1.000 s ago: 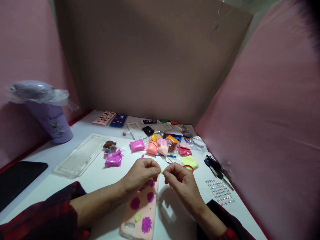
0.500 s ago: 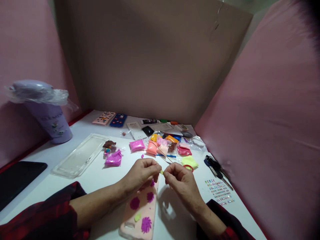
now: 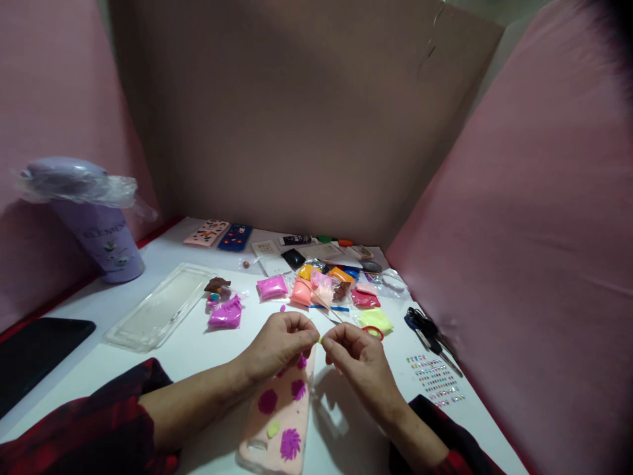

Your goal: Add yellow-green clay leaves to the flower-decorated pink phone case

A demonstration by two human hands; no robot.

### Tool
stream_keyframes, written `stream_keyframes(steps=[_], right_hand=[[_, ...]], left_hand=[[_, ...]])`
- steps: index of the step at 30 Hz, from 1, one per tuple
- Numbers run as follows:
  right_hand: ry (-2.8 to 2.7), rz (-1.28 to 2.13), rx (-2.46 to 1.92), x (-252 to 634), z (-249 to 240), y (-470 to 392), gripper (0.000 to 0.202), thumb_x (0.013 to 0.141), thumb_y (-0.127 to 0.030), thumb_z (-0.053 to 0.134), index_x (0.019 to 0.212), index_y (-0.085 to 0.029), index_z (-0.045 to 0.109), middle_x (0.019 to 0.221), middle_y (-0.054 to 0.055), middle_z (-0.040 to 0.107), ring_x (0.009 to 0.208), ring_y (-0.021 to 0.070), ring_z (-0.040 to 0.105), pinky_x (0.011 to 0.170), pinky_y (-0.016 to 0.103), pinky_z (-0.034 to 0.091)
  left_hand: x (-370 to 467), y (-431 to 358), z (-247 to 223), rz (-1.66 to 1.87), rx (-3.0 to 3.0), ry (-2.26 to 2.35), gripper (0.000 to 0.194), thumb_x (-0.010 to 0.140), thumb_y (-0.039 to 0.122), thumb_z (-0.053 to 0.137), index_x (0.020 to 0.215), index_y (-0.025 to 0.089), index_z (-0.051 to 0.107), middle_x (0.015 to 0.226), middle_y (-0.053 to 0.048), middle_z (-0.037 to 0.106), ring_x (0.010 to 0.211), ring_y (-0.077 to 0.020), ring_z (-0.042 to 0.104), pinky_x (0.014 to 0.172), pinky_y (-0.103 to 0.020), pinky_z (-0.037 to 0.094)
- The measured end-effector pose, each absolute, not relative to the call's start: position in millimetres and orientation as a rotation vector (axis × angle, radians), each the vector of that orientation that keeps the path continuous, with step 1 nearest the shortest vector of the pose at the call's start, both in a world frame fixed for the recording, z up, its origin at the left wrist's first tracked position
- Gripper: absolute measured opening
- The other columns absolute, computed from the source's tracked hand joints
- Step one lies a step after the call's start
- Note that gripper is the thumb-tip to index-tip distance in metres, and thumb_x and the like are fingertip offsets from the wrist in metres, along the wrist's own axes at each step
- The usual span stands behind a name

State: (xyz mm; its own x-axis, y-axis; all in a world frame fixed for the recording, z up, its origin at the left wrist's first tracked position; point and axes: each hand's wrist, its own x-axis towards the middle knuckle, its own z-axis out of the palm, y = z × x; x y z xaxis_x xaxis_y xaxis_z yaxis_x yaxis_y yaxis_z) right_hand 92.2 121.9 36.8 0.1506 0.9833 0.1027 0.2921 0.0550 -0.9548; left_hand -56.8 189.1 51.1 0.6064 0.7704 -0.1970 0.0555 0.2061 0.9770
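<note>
Between my fingertips is a tiny bit of yellow-green clay, mostly covered by the fingers. My left hand pinches it from one side and my right hand pinches it from the other. Beneath my left hand lies a pale peach phone case with purple flower shapes and one yellow-green leaf-like piece on it. The far end of the case is hidden behind my left hand. Past my right hand rest an opened yellow clay packet and red-handled scissors.
Several clay packets lie mid-table, with a wooden stick across some. At left are a clear plastic case, an opened purple packet, a dark phone-like slab and a lilac cup. Keys and a gem-sticker sheet are at right.
My fingertips have drawn slightly closer over the yellow-green clay, so less of it shows. The whole view has shifted very slightly; the other things lie as before.
</note>
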Motion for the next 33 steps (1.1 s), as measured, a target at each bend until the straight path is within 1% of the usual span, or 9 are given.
stream_keyframes(steps=[5, 9, 11, 13, 16, 20, 26, 29, 33], right_hand=[[-1.329, 0.882, -1.402, 93.5, 31.5, 122.6, 0.02, 0.084, -0.032, 0.057, 0.071, -0.017, 0.056, 0.06, -0.003, 0.053, 0.053, 0.0095, 0.042, 0.049, 0.021, 0.035], [-1.321, 0.88, -1.394, 95.1, 30.6, 124.0, 0.019, 0.084, -0.031, 0.056, 0.071, -0.017, 0.054, 0.061, -0.003, 0.051, 0.054, 0.0092, 0.041, 0.049, 0.021, 0.034], [-1.322, 0.883, -1.398, 95.3, 32.2, 124.4, 0.019, 0.084, -0.031, 0.056, 0.072, -0.017, 0.055, 0.061, -0.003, 0.051, 0.054, 0.0095, 0.041, 0.049, 0.021, 0.034], [-1.329, 0.891, -1.405, 94.9, 34.8, 124.4, 0.02, 0.084, -0.032, 0.057, 0.072, -0.017, 0.056, 0.061, -0.003, 0.051, 0.054, 0.0097, 0.042, 0.049, 0.022, 0.034], [-1.339, 0.901, -1.418, 93.8, 37.7, 124.3, 0.021, 0.084, -0.034, 0.057, 0.072, -0.016, 0.057, 0.061, -0.002, 0.052, 0.054, 0.0098, 0.042, 0.049, 0.022, 0.034], [-1.341, 0.893, -1.426, 93.5, 35.9, 124.7, 0.022, 0.084, -0.035, 0.057, 0.072, -0.016, 0.057, 0.061, -0.002, 0.052, 0.054, 0.0095, 0.042, 0.048, 0.022, 0.033], [-1.343, 0.886, -1.415, 95.3, 29.4, 126.1, 0.02, 0.085, -0.035, 0.056, 0.079, -0.016, 0.059, 0.065, -0.001, 0.055, 0.055, 0.0092, 0.044, 0.049, 0.021, 0.035], [-1.346, 0.877, -1.416, 95.4, 28.8, 126.2, 0.018, 0.085, -0.032, 0.057, 0.077, -0.016, 0.059, 0.064, -0.002, 0.055, 0.055, 0.009, 0.044, 0.049, 0.021, 0.034], [-1.353, 0.866, -1.421, 95.2, 30.0, 126.0, 0.015, 0.084, -0.028, 0.057, 0.075, -0.016, 0.058, 0.063, -0.002, 0.054, 0.055, 0.009, 0.043, 0.049, 0.021, 0.033]], left_hand=[[-57.0, 190.6, 50.2, 0.571, 1.284, 0.761, 0.019, 0.073, 0.031, 0.062, 0.066, 0.015, 0.053, 0.046, 0.006, 0.049, 0.033, -0.0025, 0.027, 0.031, -0.015, 0.019], [-59.6, 196.5, 55.2, 0.631, 1.229, 0.749, 0.022, 0.076, 0.032, 0.061, 0.065, 0.015, 0.05, 0.049, 0.007, 0.048, 0.033, -0.0008, 0.026, 0.034, -0.016, 0.018], [-61.3, 200.1, 56.2, 0.665, 1.242, 0.74, 0.022, 0.076, 0.031, 0.063, 0.066, 0.015, 0.051, 0.05, 0.007, 0.049, 0.034, -0.0003, 0.025, 0.035, -0.016, 0.017], [-62.5, 202.2, 55.3, 0.657, 1.281, 0.731, 0.02, 0.075, 0.031, 0.064, 0.069, 0.014, 0.054, 0.052, 0.006, 0.051, 0.035, -0.0004, 0.026, 0.036, -0.016, 0.018], [-62.7, 201.5, 52.9, 0.582, 1.321, 0.72, 0.019, 0.074, 0.032, 0.064, 0.071, 0.014, 0.057, 0.051, 0.006, 0.052, 0.035, -0.0018, 0.031, 0.037, -0.017, 0.023], [-61.4, 197.5, 53.7, 0.537, 1.342, 0.738, 0.019, 0.067, 0.03, 0.068, 0.066, 0.014, 0.057, 0.049, 0.005, 0.052, 0.036, -0.0048, 0.039, 0.036, -0.018, 0.027], [-60.9, 196.2, 54.7, 0.58, 1.34, 0.787, 0.014, 0.066, 0.024, 0.066, 0.065, 0.015, 0.057, 0.047, 0.006, 0.05, 0.037, -0.0045, 0.038, 0.038, -0.018, 0.029], [-60.7, 196.0, 51.8, 0.578, 1.361, 0.781, 0.013, 0.066, 0.024, 0.066, 0.065, 0.014, 0.058, 0.05, 0.005, 0.053, 0.04, -0.0052, 0.041, 0.039, -0.018, 0.03], [-59.8, 195.0, 49.5, 0.566, 1.356, 0.785, 0.012, 0.067, 0.025, 0.064, 0.066, 0.015, 0.058, 0.051, 0.005, 0.054, 0.04, -0.0059, 0.042, 0.039, -0.018, 0.028]])
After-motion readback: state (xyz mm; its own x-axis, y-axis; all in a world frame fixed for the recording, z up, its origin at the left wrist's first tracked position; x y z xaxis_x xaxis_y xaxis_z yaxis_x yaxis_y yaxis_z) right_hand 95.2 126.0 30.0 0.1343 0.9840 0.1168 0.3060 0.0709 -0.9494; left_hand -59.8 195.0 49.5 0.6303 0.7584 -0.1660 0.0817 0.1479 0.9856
